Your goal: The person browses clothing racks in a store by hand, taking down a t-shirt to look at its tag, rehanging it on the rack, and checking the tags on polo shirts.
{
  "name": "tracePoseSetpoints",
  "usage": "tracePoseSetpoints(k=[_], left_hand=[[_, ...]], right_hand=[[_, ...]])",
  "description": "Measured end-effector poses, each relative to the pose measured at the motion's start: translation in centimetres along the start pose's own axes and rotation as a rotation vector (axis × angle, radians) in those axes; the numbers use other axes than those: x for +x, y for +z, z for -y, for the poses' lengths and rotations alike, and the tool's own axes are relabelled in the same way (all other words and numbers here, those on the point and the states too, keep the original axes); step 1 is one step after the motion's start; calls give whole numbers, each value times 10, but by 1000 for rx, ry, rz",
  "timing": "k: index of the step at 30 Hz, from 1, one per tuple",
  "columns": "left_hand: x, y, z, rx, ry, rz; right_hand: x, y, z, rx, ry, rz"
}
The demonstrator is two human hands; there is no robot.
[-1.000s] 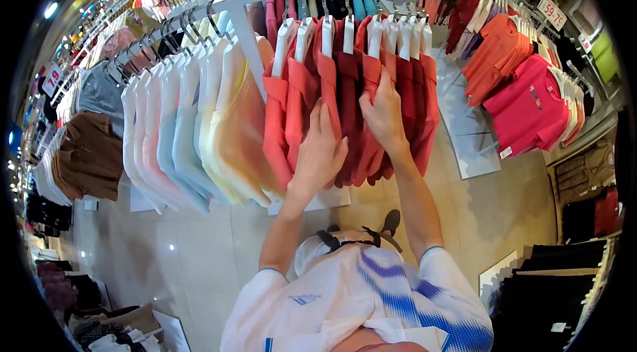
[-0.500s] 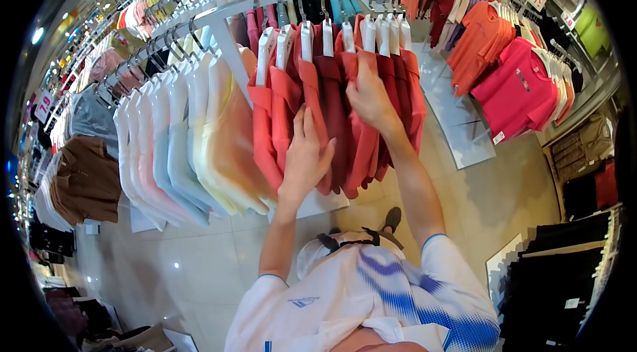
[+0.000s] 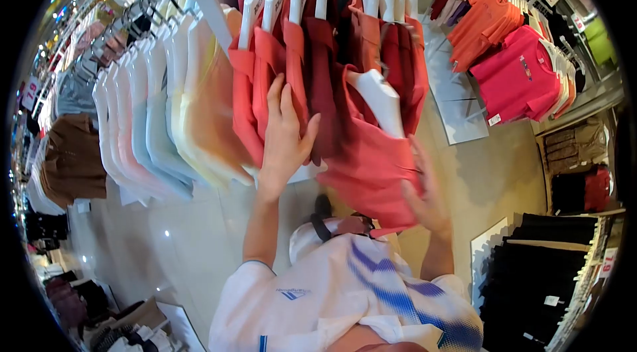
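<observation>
R hand (image 3: 428, 196) on coral top (image 3: 371, 169), sign (image 3: 30, 93) far L reads "7.9".

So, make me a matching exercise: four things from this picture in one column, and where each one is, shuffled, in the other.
1. Left hand
2. Right hand
3. Brown shirt
4. Black garments

A. Lower right of the view
B. At the edge of a tilted coral garment
C. Far left of the view
D. Against coral garments hanging in a row

Pairs: 1-D, 2-B, 3-C, 4-A
</observation>
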State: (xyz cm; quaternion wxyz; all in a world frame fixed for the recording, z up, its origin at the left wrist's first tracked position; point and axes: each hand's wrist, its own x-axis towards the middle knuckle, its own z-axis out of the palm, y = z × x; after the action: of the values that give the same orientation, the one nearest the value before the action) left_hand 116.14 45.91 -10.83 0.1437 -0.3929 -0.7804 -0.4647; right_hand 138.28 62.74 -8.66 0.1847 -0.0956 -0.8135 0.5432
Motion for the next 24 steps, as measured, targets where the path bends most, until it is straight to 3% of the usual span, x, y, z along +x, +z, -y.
tracePoseSetpoints(k=[4, 6, 8, 10, 12, 14, 17, 22, 24], left_hand=[[-13, -7, -23, 94, 37, -120], [-10, -13, -42, 129, 257, -168], [-3, -11, -61, 58, 310, -173], [5, -5, -87, -72, 344, 54], [7, 1, -109, -191, 266, 323], [-9, 9, -126, -4, 342, 306], [-32, 17, -129, -12, 306, 354], [-83, 7, -128, 20, 138, 207], [-95, 0, -122, 66, 125, 109]], right_hand=[[-31, -77, 20, 239, 137, 88], [-40, -109, 17, 355, 79, 150], [-51, -134, 18, 337, 68, 185], [-67, -153, 16, 319, 56, 143], [-93, -166, 19, 327, 63, 130], [-114, -171, 20, 349, 66, 126], [-140, -175, 26, 346, 112, 233], [-142, -167, 37, 351, 84, 347], [-138, -166, 36, -98, -57, 433]])
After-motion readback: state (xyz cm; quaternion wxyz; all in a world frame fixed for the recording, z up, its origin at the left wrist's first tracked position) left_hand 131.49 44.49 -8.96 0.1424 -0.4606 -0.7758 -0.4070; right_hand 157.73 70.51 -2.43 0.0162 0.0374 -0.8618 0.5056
